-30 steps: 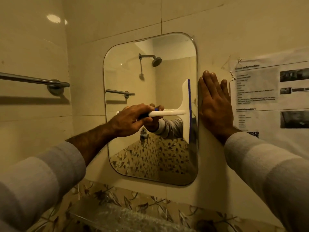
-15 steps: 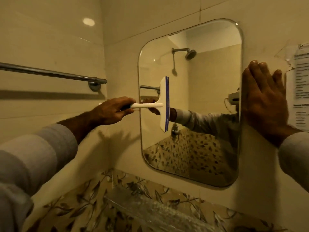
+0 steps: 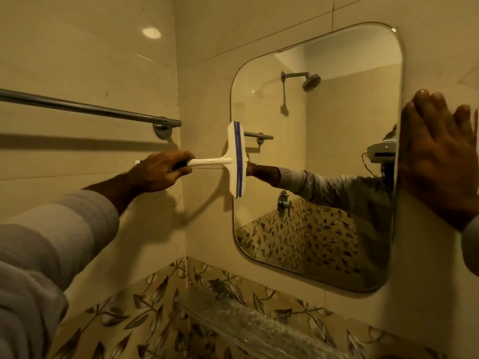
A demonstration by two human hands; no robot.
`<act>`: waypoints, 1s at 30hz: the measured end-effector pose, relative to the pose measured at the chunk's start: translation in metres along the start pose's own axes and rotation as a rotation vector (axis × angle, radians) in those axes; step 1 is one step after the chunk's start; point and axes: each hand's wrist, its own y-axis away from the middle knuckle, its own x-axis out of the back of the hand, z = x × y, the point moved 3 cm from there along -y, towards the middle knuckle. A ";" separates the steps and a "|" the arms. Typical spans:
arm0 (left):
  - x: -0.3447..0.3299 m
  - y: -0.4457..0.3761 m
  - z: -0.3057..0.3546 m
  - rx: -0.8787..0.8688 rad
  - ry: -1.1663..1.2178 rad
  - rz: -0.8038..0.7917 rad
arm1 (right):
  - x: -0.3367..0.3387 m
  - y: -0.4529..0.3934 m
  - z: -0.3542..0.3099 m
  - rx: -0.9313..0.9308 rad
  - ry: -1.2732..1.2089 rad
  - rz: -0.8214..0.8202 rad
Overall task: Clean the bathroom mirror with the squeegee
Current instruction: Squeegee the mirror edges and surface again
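Cream wall tiles (image 3: 90,60) and a chrome towel bar (image 3: 85,108) frame the bathroom mirror (image 3: 324,177) as my squeegee (image 3: 236,159) sits upright at its left edge, blade on the glass. This stroke looks about run out; I can't tell how much glass remains uncleaned. My left hand (image 3: 163,171) clenches the white handle, while my right hand (image 3: 440,156) lies flat, fingers straight, against the wall beside the mirror's right edge.

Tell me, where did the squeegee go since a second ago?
The white plastic squeegee with the blue blade slid across the rounded wall mirror from its right edge to its left edge. The left hand still grips the handle; the right hand still rests flat on the wall.
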 end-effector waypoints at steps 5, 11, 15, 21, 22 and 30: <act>0.000 0.016 -0.013 0.053 -0.104 -0.026 | -0.003 -0.001 0.002 -0.012 0.040 0.030; -0.005 0.017 -0.009 0.063 -0.075 0.007 | 0.001 -0.002 -0.001 -0.007 0.036 0.019; 0.001 0.019 -0.008 0.066 -0.018 0.048 | 0.009 0.000 -0.005 0.001 0.001 0.016; 0.006 0.020 0.029 -0.030 0.084 0.152 | 0.023 0.001 -0.015 -0.020 0.057 -0.007; 0.005 0.018 0.044 -0.059 0.113 0.154 | 0.023 0.001 -0.016 -0.021 0.070 -0.008; -0.034 -0.015 0.166 -0.281 0.318 0.146 | 0.023 0.000 -0.018 -0.027 0.092 -0.027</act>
